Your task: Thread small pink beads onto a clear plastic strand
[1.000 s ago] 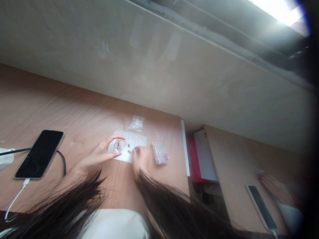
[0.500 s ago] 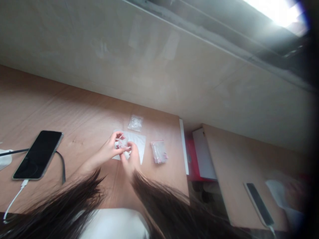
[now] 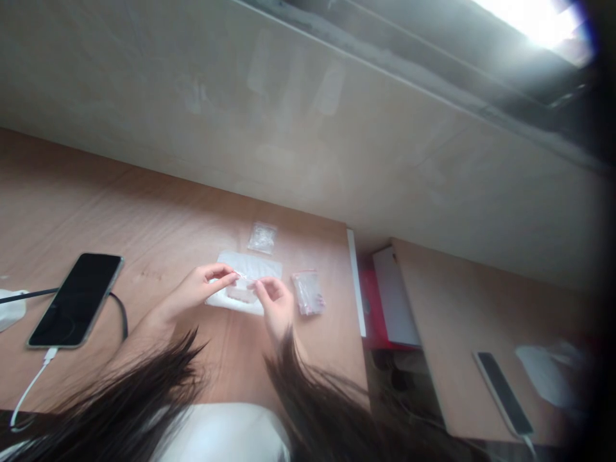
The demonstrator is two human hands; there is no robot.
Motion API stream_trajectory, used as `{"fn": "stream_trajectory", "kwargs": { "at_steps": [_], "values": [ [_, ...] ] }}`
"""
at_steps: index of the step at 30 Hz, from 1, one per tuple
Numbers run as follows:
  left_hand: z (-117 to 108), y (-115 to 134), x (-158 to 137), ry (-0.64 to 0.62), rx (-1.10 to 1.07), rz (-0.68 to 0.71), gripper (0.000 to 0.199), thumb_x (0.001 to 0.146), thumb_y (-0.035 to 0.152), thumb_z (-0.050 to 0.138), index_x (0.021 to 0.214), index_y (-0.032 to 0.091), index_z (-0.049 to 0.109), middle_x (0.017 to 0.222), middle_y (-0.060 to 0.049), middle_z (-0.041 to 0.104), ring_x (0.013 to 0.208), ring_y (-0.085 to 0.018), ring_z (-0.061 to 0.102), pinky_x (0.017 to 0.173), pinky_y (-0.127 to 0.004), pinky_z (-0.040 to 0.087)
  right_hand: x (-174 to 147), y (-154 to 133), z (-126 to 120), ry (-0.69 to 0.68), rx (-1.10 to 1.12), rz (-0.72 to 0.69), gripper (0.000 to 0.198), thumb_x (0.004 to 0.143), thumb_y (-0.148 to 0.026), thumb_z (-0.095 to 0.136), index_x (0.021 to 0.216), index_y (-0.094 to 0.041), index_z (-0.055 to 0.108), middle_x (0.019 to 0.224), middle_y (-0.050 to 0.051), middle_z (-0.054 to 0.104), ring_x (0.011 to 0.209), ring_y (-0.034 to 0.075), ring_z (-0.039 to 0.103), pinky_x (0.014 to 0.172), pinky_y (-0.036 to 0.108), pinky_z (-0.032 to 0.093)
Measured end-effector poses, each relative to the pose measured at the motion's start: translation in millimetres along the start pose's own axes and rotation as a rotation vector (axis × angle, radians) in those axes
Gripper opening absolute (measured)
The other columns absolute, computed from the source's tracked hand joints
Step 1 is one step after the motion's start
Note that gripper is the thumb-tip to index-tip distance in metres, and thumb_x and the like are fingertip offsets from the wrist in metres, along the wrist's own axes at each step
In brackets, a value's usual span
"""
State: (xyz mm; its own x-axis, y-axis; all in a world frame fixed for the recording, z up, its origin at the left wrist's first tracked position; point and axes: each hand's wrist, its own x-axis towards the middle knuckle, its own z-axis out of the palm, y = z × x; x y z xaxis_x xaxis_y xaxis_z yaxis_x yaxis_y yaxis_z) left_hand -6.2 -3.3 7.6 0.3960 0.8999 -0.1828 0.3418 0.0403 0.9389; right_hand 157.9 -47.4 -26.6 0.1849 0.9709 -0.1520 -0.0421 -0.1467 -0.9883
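Observation:
My left hand [image 3: 208, 283] pinches one upper corner of a small clear plastic bag [image 3: 242, 292] between thumb and fingertips. At the opposite corner my right hand [image 3: 274, 303] pinches it the same way, so its top edge is stretched between them. Small pale reddish bits show along the bag's lower part, too blurred to name. Beneath lies a white sheet [image 3: 260, 264] on the wooden table. Just right of my right hand lies another clear bag [image 3: 308, 292] with pinkish bits inside. Beyond the sheet sits a clear bag [image 3: 262, 238] with transparent contents.
A phone [image 3: 76, 300] with a white charging cable [image 3: 29, 388] and a black strap [image 3: 121, 314] lies at left. The table ends at right before a gap; a second table [image 3: 457, 308] beyond it carries another phone [image 3: 503, 393]. A wall rises behind.
My hands have moved apart sideways. Before, they were cupped close around the bag, fingers at its opening; now its top edge is drawn straight between them.

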Motion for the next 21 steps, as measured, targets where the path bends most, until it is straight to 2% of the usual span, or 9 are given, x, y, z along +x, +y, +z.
{"fn": "stream_trajectory", "kwargs": {
  "at_steps": [5,9,12,18,21],
  "values": [
    [-0.7,0.3,-0.4,0.006,0.056,0.026,0.024,0.075,0.038,0.052,0.072,0.016,0.062,0.073,-0.001,0.064,0.074,-0.016,0.058,0.070,-0.024,0.042,5.0,4.5,-4.9,0.014,-0.026,0.074,0.024,0.065,-0.039,0.062,0.064,-0.015,0.059,0.066,0.003,0.065,0.065,0.015,0.059,0.066,0.027,0.044],
    [0.0,0.6,1.1,0.068,0.080,0.027,0.023,0.075,0.036,0.052,0.071,0.016,0.062,0.072,-0.001,0.065,0.071,-0.016,0.058,0.068,-0.024,0.043,7.5,4.2,-5.0,0.033,0.011,0.115,0.025,0.064,-0.040,0.062,0.064,-0.015,0.059,0.066,0.003,0.065,0.063,0.014,0.058,0.063,0.027,0.043],
    [0.5,2.2,1.1,0.075,0.084,0.016,0.024,0.074,0.038,0.051,0.070,0.016,0.062,0.070,-0.001,0.064,0.070,-0.017,0.057,0.066,-0.024,0.044,9.1,3.3,-7.3,0.014,0.007,0.099,0.023,0.064,-0.038,0.062,0.063,-0.015,0.058,0.066,0.002,0.064,0.062,0.013,0.056,0.062,0.026,0.042],
    [2.2,1.6,3.5,-0.038,0.103,0.044,0.027,0.076,0.040,0.049,0.070,0.017,0.061,0.069,0.000,0.062,0.070,-0.016,0.057,0.066,-0.024,0.043,11.9,3.9,-9.6,0.030,-0.070,0.010,0.021,0.063,-0.035,0.062,0.060,-0.016,0.055,0.061,0.000,0.060,0.060,0.011,0.053,0.059,0.023,0.039],
    [3.6,-1.1,8.9,-0.017,0.131,0.081,0.025,0.075,0.038,0.050,0.070,0.017,0.061,0.071,0.000,0.062,0.071,-0.016,0.056,0.067,-0.024,0.042,12.5,2.8,-6.7,-0.001,-0.074,0.021,0.021,0.067,-0.037,0.059,0.066,-0.016,0.056,0.066,0.001,0.062,0.064,0.012,0.054,0.060,0.024,0.040]
  ]
}}
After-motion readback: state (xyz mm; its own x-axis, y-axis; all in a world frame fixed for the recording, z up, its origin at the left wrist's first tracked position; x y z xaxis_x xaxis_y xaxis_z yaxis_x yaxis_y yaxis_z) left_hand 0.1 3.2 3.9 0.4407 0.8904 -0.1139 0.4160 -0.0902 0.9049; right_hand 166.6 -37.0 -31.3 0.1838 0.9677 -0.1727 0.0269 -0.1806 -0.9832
